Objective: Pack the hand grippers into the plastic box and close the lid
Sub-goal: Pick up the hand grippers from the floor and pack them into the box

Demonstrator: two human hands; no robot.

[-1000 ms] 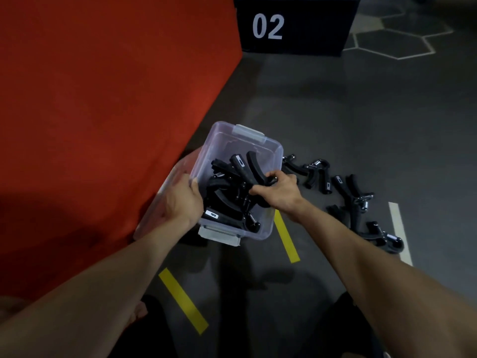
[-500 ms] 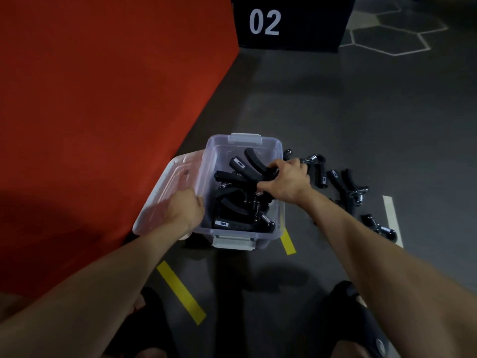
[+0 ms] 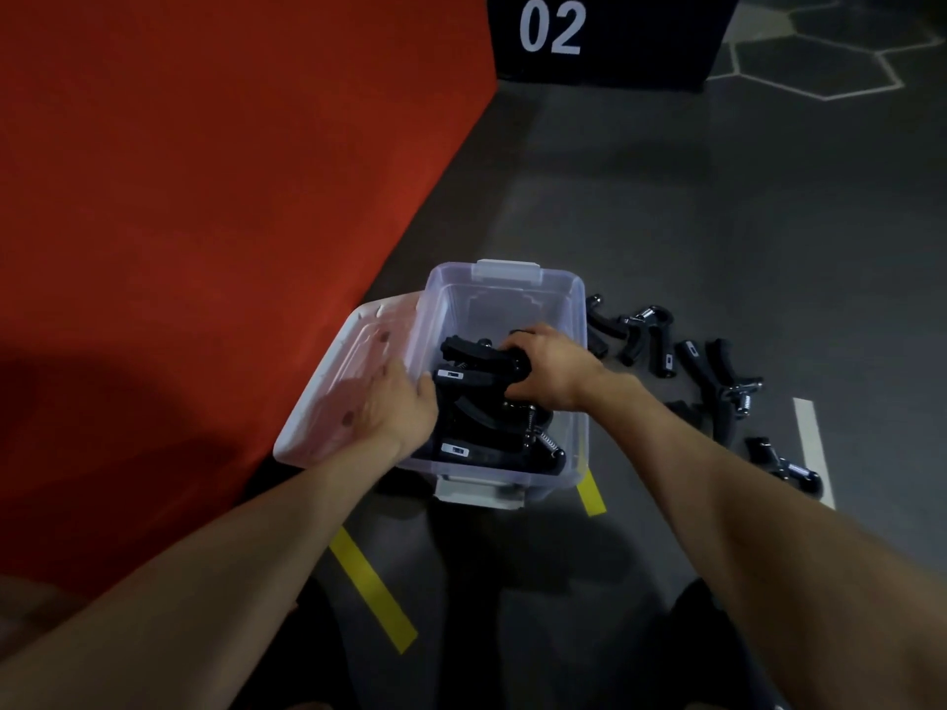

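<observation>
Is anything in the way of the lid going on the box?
Yes. The right hand is inside the box, on the hand grippers there. The left hand rests at the box's left wall, over the lid lying beside it. More grippers on the floor are not packed yet.

The box [image 3: 574, 310] is clear, smooth plastic with a faint gloss and whitish plastic latches; the lid [image 3: 348, 381] at its left is the same translucent plastic. The hand grippers inside the box [image 3: 476, 381] and those on the floor to the right [image 3: 717, 371] have matt black handles and shiny metal springs. The floor [image 3: 666, 207] looks matt, dark grey and slightly rough. The red surface [image 3: 205, 171] on the left looks matt and cloth-like.
</observation>
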